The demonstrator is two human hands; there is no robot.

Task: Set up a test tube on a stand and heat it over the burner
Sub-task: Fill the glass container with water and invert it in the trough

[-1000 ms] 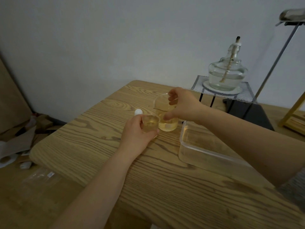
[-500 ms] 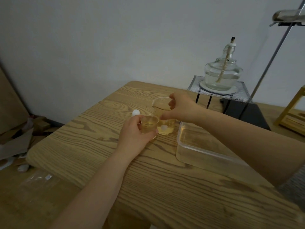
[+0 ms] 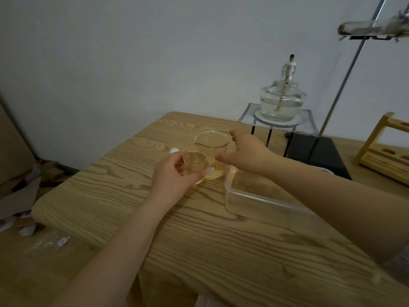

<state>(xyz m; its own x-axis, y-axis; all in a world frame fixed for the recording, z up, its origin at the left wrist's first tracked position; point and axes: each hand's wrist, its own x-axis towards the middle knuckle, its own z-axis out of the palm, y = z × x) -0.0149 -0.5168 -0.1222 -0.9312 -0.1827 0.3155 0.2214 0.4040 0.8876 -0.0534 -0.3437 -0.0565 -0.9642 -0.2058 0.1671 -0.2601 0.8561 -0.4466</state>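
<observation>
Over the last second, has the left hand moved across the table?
No. The left hand holds the small beaker at the same spot beside the white cap on the table; only the camera view has shifted.

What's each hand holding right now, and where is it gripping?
The left hand grips the small beaker around its side wall. The right hand holds the larger beaker, fingers at the rim and thumb on its side.

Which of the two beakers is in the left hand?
The smaller beaker, gripped by the left hand; the taller spouted beaker behind it is at the right hand.
</observation>
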